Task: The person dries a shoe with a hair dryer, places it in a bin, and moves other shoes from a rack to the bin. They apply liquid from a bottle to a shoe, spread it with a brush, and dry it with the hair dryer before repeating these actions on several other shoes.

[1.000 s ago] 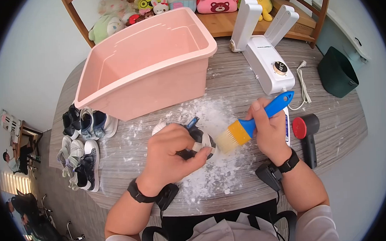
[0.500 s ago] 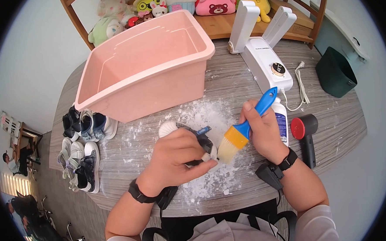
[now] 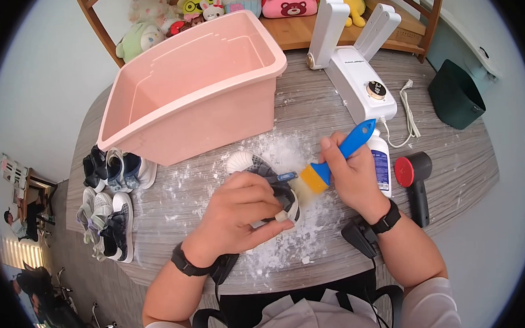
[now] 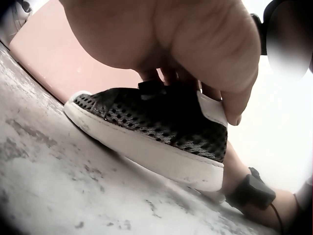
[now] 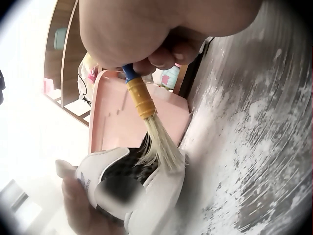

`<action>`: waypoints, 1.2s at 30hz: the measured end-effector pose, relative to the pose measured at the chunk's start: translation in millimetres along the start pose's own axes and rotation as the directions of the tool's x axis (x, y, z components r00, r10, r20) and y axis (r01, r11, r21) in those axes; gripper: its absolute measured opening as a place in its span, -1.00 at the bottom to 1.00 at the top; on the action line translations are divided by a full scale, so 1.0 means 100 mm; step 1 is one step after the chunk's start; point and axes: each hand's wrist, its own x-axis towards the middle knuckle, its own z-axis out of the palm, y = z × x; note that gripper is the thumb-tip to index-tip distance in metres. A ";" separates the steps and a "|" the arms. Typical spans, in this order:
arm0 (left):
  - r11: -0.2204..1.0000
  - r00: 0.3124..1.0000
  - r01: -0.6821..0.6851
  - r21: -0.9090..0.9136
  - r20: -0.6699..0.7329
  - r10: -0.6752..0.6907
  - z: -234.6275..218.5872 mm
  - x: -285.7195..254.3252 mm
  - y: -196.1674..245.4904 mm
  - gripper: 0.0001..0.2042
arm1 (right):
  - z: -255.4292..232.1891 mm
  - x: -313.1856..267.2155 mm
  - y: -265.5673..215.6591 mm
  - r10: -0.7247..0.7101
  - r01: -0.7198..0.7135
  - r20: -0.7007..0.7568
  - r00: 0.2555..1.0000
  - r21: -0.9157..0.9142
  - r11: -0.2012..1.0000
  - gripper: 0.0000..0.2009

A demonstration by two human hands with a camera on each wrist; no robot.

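Observation:
My left hand (image 3: 232,213) pinches a small sneaker (image 4: 151,142) by its white heel collar, thumb on one side and fingers on the other. The sneaker has a dark perforated upper, a thick white sole and a white toe; in the left wrist view it tilts, heel low, close over the powdery table. My right hand (image 3: 353,177) grips the blue handle of a paint brush (image 3: 356,139) with a yellow band. Its pale bristles (image 5: 164,147) splay against the white side of the sneaker near the sole, as the right wrist view shows.
White powder (image 3: 278,246) is scattered over the wood-grain table. Behind stands a pink tub (image 3: 206,116), with several small shoes (image 3: 123,225) left of it. To the right are a white bottle (image 3: 381,163), a black-and-red handheld device (image 3: 418,185), a white shoe dryer (image 3: 362,84) and a green bin (image 3: 458,94).
The brush has moved left and its bristles now lie along the sneaker's side. My left hand has turned the sneaker, so more of its toe and side shows in the head view.

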 end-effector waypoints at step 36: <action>0.994 0.997 0.079 0.070 -0.024 -0.078 -0.11 0.01 -0.05 -0.77 | -0.01 0.11 0.08 0.068 -0.065 -0.098 0.993 0.030 0.997 -0.75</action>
